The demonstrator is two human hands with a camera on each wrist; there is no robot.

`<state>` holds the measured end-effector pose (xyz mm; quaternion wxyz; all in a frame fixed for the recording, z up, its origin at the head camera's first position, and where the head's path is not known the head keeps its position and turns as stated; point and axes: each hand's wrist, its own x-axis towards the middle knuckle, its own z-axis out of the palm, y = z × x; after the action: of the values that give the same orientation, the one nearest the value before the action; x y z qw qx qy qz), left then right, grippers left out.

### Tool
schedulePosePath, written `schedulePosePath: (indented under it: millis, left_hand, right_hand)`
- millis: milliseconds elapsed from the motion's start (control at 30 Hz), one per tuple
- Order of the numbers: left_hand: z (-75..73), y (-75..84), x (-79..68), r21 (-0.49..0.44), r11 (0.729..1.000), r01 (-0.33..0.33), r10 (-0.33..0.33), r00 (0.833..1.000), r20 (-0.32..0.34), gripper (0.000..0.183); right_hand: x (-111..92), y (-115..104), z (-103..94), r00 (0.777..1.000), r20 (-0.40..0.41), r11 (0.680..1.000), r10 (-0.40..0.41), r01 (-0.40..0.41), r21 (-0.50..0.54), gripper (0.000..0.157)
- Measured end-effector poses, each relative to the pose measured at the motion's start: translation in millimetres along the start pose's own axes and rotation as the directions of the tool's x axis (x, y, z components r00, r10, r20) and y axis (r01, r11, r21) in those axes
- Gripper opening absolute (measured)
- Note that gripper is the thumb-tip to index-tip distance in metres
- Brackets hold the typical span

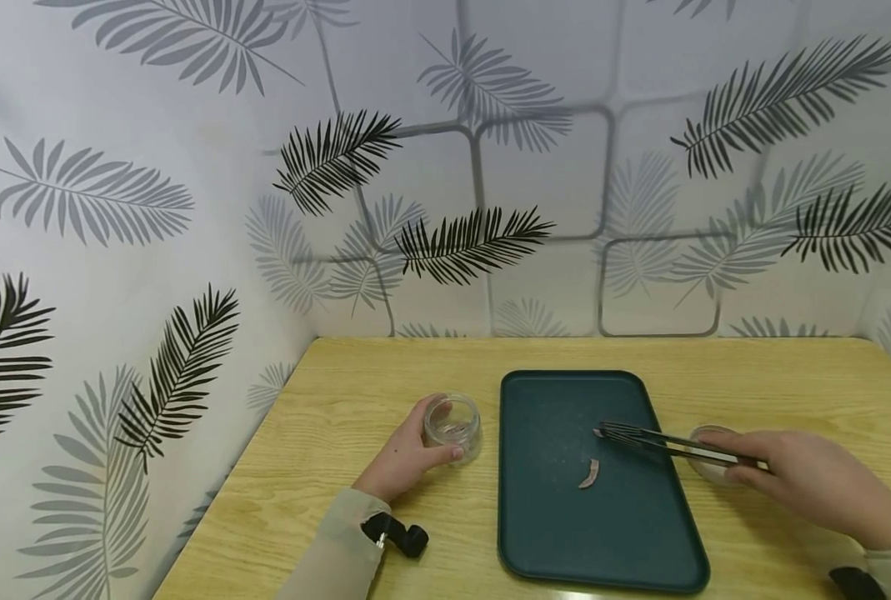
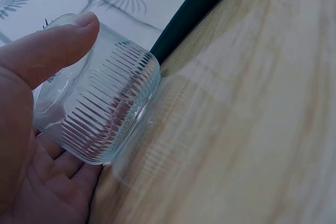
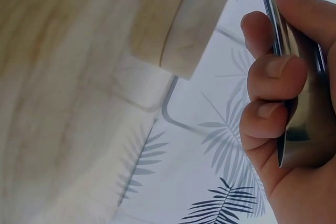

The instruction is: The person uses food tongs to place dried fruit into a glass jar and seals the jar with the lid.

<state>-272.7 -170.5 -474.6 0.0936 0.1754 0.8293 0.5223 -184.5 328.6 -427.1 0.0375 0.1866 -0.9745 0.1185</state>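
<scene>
My left hand [image 1: 407, 454] grips a small clear glass jar [image 1: 453, 433] that stands on the table to the left of the tray. The jar has ribbed sides, and reddish-brown bits [image 2: 118, 111] lie inside near its bottom. My right hand [image 1: 813, 475] holds metal tongs [image 1: 685, 446], fingers curled round the handle [image 3: 307, 108]. The tongs' tips reach over the dark green tray [image 1: 550, 533], at a small pinkish piece [image 1: 598, 432]; whether they pinch it is too small to tell. A curved pinkish strip [image 1: 590, 474] lies on the tray nearby.
A pale round object [image 1: 708, 472], like a lid, sits right of the tray, partly under the tongs and right hand. The light wood table [image 1: 385, 367] meets a leaf-patterned wall [image 1: 430, 283] at its back edge and along the left.
</scene>
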Motion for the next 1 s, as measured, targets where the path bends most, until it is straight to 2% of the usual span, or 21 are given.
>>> schedulePosePath:
  millis: [500,1000]
  left_hand:
    - [0.1,-2.2,0.5,-0.002,1.0,0.0,0.0,1.0,-0.003,0.092]
    - [-0.3,0.6,0.1,-0.008,1.0,0.0,0.0,1.0,0.002,0.092]
  right_hand:
    - [11,-22,-6.8,0.999,-0.041,1.0,-0.028,0.028,-0.006,0.042]
    - [39,-50,-9.1,0.985,-0.078,0.988,-0.151,0.153,0.02,0.045]
